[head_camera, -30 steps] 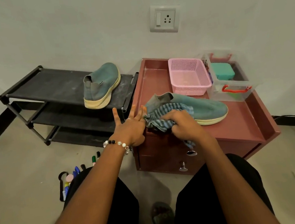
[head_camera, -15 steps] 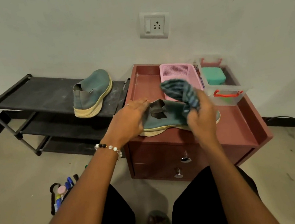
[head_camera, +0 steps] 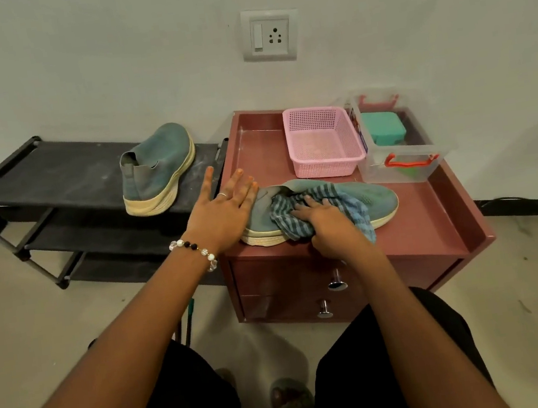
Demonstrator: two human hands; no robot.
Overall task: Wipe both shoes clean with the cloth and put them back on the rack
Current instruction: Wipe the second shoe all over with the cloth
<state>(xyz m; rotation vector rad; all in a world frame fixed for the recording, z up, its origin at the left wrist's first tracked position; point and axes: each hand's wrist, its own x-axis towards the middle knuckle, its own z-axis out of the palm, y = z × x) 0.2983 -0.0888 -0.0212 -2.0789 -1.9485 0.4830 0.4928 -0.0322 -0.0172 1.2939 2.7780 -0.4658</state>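
A teal shoe (head_camera: pixel 376 199) with a cream sole lies on its side on the maroon cabinet top (head_camera: pixel 422 223), toe to the right. My right hand (head_camera: pixel 327 225) presses a blue striped cloth (head_camera: pixel 288 216) onto the shoe's upper. My left hand (head_camera: pixel 224 215) rests flat against the shoe's heel with fingers spread, steadying it. The second teal shoe (head_camera: pixel 155 169) stands upright on the top shelf of the black shoe rack (head_camera: pixel 49 176), at its right end.
A pink basket (head_camera: pixel 325 158) and a clear plastic box (head_camera: pixel 400 164) with a teal item inside sit at the back of the cabinet top. Two drawer knobs face me. A wall socket (head_camera: pixel 269 35) is above. Pens lie on the floor by my left knee.
My right hand lifted the cloth above the shoe, then brought it back down onto the upper. My left hand stayed at the heel, fingers now spread flat.
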